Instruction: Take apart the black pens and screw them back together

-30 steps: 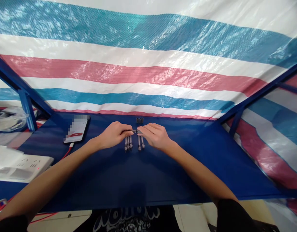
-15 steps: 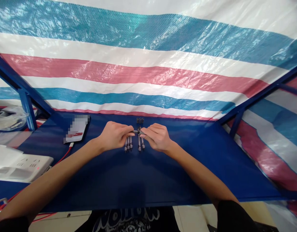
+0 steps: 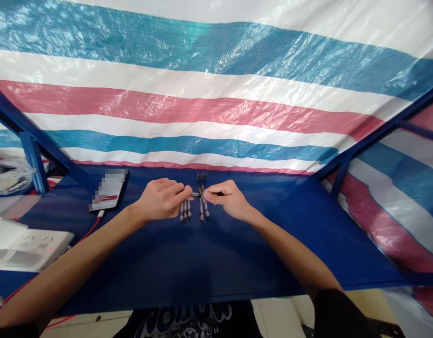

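Note:
My left hand (image 3: 164, 199) is closed around one end of a slim grey pen (image 3: 195, 194), held level above the table. At the pen's other end, my right hand (image 3: 229, 199) pinches with thumb and fingertips, and a dark part shows by those fingers. Beneath my left fingers, several pens (image 3: 185, 213) with pale see-through barrels lie side by side. A second small group of pens (image 3: 203, 211) lies below the gap between my hands. Just beyond, a few short dark cylinders (image 3: 202, 176) stand in a row. The fingers hide much of the held pen.
The blue table (image 3: 174, 263) ends at a striped plastic sheet (image 3: 202, 108) at the back. On the left lie a phone (image 3: 109, 190) with a red cable (image 3: 91, 231) and a white power strip (image 3: 36, 244). Blue frame bars (image 3: 364, 134) flank both sides.
My right hand's fingers have shifted along the pen's end, and a dark part now shows by them. Both hands remain at the pen. The whole view has moved slightly.

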